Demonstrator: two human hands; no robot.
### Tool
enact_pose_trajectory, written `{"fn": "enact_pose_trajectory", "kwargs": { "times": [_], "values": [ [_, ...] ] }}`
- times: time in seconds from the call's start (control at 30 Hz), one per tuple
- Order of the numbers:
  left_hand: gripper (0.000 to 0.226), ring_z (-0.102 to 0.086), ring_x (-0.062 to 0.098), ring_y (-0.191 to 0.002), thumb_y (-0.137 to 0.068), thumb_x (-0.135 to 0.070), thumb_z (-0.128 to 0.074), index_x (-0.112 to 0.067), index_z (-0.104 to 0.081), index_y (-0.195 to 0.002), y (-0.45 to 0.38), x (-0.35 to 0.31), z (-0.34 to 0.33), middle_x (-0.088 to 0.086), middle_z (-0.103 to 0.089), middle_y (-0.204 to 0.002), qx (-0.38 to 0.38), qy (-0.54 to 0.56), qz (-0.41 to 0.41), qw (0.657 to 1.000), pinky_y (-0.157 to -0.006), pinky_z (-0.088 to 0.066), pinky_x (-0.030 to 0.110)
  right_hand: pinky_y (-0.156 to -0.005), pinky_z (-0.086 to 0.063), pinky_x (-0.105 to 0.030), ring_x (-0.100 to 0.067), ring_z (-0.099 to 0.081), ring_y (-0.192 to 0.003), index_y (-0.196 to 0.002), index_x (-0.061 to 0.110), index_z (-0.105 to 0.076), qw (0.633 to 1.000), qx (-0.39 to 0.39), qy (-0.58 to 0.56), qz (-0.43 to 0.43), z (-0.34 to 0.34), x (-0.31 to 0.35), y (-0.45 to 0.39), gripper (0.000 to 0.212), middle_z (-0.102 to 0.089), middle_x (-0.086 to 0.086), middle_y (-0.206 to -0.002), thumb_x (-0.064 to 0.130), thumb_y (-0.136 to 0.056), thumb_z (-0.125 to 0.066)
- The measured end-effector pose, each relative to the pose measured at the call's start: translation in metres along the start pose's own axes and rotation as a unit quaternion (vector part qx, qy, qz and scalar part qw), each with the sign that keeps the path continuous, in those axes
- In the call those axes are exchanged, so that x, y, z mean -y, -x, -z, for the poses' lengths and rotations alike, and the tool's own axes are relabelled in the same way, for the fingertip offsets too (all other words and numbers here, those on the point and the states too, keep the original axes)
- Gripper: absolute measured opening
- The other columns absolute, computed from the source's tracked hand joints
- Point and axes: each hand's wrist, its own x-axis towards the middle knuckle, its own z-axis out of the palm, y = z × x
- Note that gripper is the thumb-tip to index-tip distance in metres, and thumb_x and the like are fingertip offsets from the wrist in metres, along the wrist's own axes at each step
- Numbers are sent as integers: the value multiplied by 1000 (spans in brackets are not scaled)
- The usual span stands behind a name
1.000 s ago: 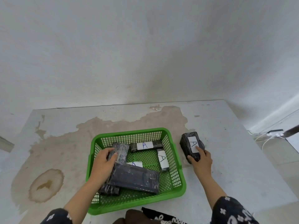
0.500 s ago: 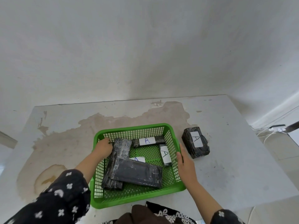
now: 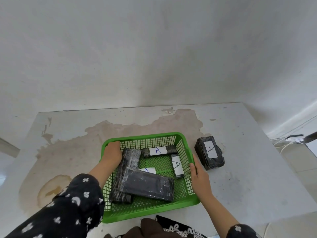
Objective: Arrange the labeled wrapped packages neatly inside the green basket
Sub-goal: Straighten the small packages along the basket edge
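Green basket (image 3: 187, 141) near the front edge of the stained counter (image 3: 248, 177), gripped on two sides: left hand (image 3: 112, 152) curled closed over the far-left rim corner, right hand (image 3: 199, 176) flat and open against the outside of the right wall, thumb on the rim. Inside the basket, a long wrapped package (image 3: 126, 169) along the left wall, a flat wide package (image 3: 148, 185) lying crookedly across its near end, a slim package labelled A (image 3: 159, 150) by the far wall, another labelled A (image 3: 177, 166) by the right wall, and a half-covered label (image 3: 148, 170) in the middle. Just right of the basket, on the counter, one bulkier labelled package (image 3: 209, 152), not yet inside. Probably steadying or squaring the basket for now. Next likely: right hand off the wall to fetch the outside package, and the overlapping pair straightened to clear floor space for it.
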Motion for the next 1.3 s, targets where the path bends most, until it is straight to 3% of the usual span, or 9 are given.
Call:
{"fn": "enact_pose_trajectory", "kwargs": {
  "times": [0.2,0.4,0.53,0.67,0.77,0.97,1.13,1.2,1.3],
  "values": [
    [12,-62,16,-87,-87,-14,-63,-15,-65,-99,25,-4,39,-3,-64,-97,-61,292,-61,952,-75,-53,31,-97,-40,-29,-9,-49,-113,-141,29,-35,1000,-15,2,10,0,-1,1,44,-50,7,-130,31,-97,-42],
    [26,-71,16,-84,-91,4,-46,-12,-65,-98,71,-6,54,0,-75,-96,102,671,-9,735,-61,-60,33,-90,-39,-35,-24,-42,-108,-131,14,-51,995,-86,46,-7,1,5,6,40,-46,-6,-111,20,-92,-55],
    [29,-70,20,-83,-92,8,-41,-8,-63,-100,85,-8,44,5,-73,-94,139,712,22,688,-69,-61,42,-96,-35,-35,-15,-38,-108,-125,18,-53,994,-92,51,23,5,34,7,37,-47,-1,-114,21,-89,-58],
    [23,-69,25,-89,-89,4,-50,-4,-61,-106,93,-21,33,13,-70,-105,167,682,35,711,-70,-61,41,-83,-40,-19,6,-47,-99,-121,44,-46,980,148,28,130,8,77,9,45,-49,17,-118,41,-81,-66],
    [21,-68,25,-90,-85,-3,-59,-5,-62,-106,100,-39,26,13,-69,-104,191,636,26,747,-75,-59,43,-100,-33,-18,9,-34,-122,-135,50,-28,934,296,70,185,6,97,11,76,-32,24,-139,51,-72,-70],
    [19,-69,11,-71,-85,-6,-61,-6,-64,-103,110,-63,16,0,-74,-84,242,628,-11,739,-57,-57,25,-109,-27,-26,-6,-28,-131,-147,34,-10,883,359,153,261,20,116,7,87,-30,8,-143,33,-80,-66],
    [18,-70,21,-93,-89,-9,-57,-8,-63,-107,118,-64,6,7,-72,-103,271,626,11,731,-72,-58,29,-104,-32,-28,-11,-38,-123,-135,27,-37,874,333,221,277,36,113,0,70,-45,5,-135,33,-74,-70],
    [17,-66,19,-102,-92,-20,-55,-18,-63,-107,120,-57,2,4,-67,-113,237,549,6,802,-80,-55,27,-104,-29,-35,-16,-33,-128,-132,27,-41,878,292,282,253,42,105,-12,70,-42,4,-139,32,-71,-74],
    [17,-59,7,-100,-92,-25,-54,-29,-60,-107,117,-30,3,-9,-63,-112,13,323,-75,943,-80,-42,14,-104,-28,-40,-20,-28,-130,-130,26,-43,860,238,398,216,48,89,-28,76,-37,4,-139,40,-65,-79]
  ]
}}
